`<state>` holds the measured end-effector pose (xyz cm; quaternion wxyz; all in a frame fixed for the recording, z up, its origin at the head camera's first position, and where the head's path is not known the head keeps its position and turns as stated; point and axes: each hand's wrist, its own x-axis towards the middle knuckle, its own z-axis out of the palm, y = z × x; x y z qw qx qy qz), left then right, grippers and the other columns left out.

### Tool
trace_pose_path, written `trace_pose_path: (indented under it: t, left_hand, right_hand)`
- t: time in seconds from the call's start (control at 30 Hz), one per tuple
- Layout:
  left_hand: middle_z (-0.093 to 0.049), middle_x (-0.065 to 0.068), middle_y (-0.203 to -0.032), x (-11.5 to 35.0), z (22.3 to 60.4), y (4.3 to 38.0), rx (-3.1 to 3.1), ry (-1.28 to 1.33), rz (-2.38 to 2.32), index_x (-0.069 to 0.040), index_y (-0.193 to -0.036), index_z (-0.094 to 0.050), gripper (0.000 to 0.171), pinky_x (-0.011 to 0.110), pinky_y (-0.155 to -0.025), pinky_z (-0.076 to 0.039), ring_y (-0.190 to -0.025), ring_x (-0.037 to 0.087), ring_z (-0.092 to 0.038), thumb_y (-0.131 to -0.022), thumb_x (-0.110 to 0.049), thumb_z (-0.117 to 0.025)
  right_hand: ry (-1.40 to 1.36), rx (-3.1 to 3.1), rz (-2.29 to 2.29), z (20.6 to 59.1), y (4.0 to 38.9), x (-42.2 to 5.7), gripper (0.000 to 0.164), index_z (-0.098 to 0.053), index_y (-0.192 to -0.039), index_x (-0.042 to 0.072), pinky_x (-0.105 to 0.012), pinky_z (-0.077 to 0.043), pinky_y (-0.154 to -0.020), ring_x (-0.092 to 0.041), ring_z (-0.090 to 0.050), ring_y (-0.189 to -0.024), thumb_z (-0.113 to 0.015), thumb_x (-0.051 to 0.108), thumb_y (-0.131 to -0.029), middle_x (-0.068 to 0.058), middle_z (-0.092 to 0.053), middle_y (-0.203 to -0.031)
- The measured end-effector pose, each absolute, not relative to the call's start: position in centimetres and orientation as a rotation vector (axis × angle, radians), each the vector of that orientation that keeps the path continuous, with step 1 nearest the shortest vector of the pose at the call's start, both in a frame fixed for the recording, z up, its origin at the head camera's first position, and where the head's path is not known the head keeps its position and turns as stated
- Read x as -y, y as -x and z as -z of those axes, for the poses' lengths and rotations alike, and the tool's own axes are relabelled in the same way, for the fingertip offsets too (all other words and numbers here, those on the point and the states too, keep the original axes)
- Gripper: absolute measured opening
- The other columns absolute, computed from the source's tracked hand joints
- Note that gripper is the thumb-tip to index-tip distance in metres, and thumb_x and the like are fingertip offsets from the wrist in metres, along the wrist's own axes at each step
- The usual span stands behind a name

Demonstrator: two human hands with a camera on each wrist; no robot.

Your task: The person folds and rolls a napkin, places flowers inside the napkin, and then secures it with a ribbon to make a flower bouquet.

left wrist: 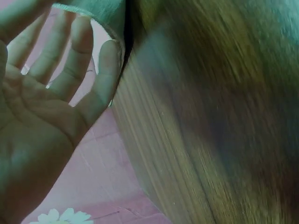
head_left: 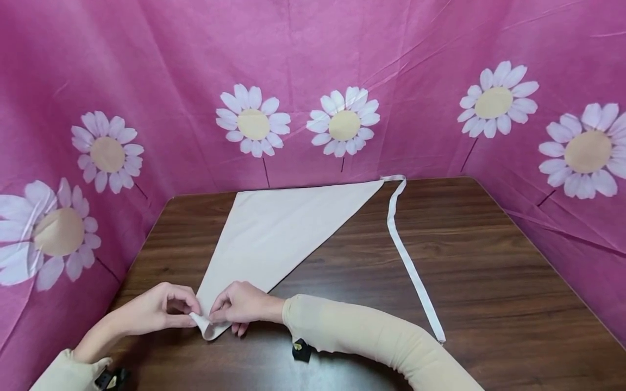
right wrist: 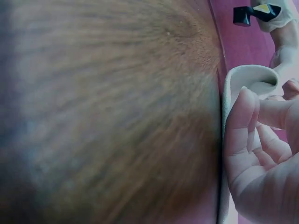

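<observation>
A cream cloth [head_left: 288, 228] lies flat on the table in a roughly triangular shape, its pointed far corner at the back edge. From that corner a long white strap [head_left: 408, 255] runs toward the front right. At the near corner, my left hand [head_left: 151, 309] pinches the cloth's edge between thumb and fingers. Just to its right, my right hand [head_left: 242, 304] pinches the same corner. Between the two hands the cloth curls up into a small loop [head_left: 207, 328]. The right wrist view shows this curled edge [right wrist: 252, 70] standing up beside my right thumb.
The dark wooden table [head_left: 489, 260] has its far edge against a pink curtain [head_left: 313, 43] printed with white daisies, which also hangs along both sides. Black wrist mounts show at the left cuff [head_left: 112, 378] and the right cuff [head_left: 301, 350].
</observation>
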<state>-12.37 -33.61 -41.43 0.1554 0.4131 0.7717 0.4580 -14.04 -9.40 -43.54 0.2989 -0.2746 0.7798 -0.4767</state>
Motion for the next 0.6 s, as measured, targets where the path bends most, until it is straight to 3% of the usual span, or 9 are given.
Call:
trace_pose_path:
  t: [0.1,0.33,0.6]
  left_hand:
    - [-0.071,0.006,-0.094,33.9,41.4,12.7,-2.110,-1.111,-1.335,-0.012,-0.102,-0.070,0.024,0.032,-0.075,-0.058,-0.087,0.012,-0.068,-0.089,0.008,-0.072]
    - [-0.067,0.012,-0.078,33.8,41.3,13.0,-2.066,-1.008,-1.318,-0.011,-0.102,-0.071,0.018,0.027,-0.056,-0.053,-0.073,0.001,-0.060,-0.093,0.005,-0.068]
    - [-0.066,0.017,-0.080,33.6,41.3,13.2,-2.045,-0.942,-1.277,-0.007,-0.104,-0.070,0.013,0.025,-0.059,-0.052,-0.075,0.000,-0.059,-0.095,0.002,-0.067]
  right_hand:
    - [0.712,-2.051,1.280,43.0,14.0,9.2,0.008,-0.077,-0.089,0.013,-0.030,-0.053,-0.042,-0.010,-0.056,-0.039,-0.072,0.014,-0.095,0.001,-0.065,-0.058]
    - [0.723,-1.971,1.296,42.3,14.0,8.6,0.012,-0.078,-0.092,0.015,-0.033,-0.055,-0.044,-0.015,-0.062,-0.046,-0.075,0.027,-0.095,0.002,-0.069,-0.066]
    - [0.647,-2.007,1.262,42.9,13.4,9.0,0.017,-0.076,-0.083,0.012,-0.031,-0.053,-0.042,-0.013,-0.061,-0.043,-0.072,0.021,-0.096,0.000,-0.068,-0.062]
